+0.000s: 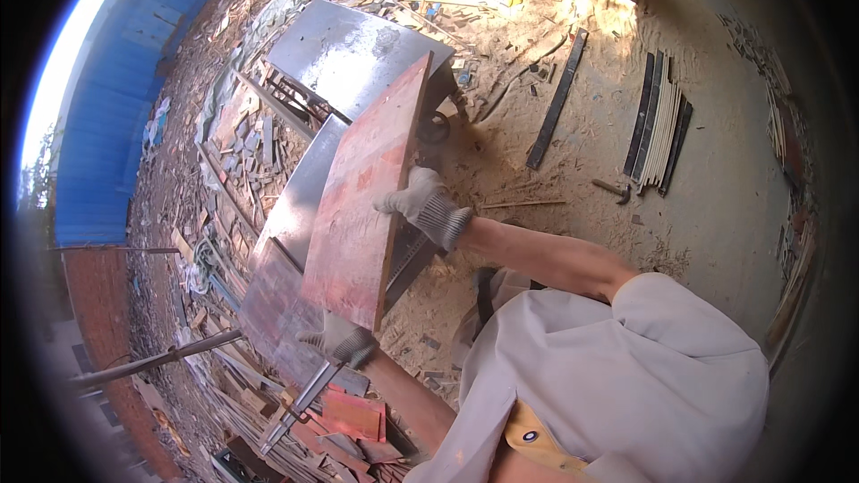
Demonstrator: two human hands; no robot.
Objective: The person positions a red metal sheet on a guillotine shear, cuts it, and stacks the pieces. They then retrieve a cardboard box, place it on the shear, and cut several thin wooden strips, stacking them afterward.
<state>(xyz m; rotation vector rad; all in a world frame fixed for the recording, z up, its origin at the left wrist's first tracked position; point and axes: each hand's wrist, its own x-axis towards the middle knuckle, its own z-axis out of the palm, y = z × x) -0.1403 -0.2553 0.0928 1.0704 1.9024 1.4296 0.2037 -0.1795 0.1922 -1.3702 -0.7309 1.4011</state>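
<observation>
A reddish plywood board (358,188) lies tilted over the metal saw table (349,54), its far end reaching across the tabletop. My right hand (420,197), in a light knit glove with a grey cuff, is closed round the board's right edge, fingers over the top face. At the near end, my left hand (340,340), gloved the same way, grips the board's lower edge; part of its fingers is hidden. Beside the left hand is a greyish, worn sheet (282,304), partly covered by the board. A ruled scale shows along the table's side below the board.
Wood scraps and offcuts (242,152) litter the ground left of the table. Reddish board pieces (353,416) lie below my left hand. On the sandy floor to the right are a long dark strip (557,98), a bundle of strips (658,125) and a hammer (615,190).
</observation>
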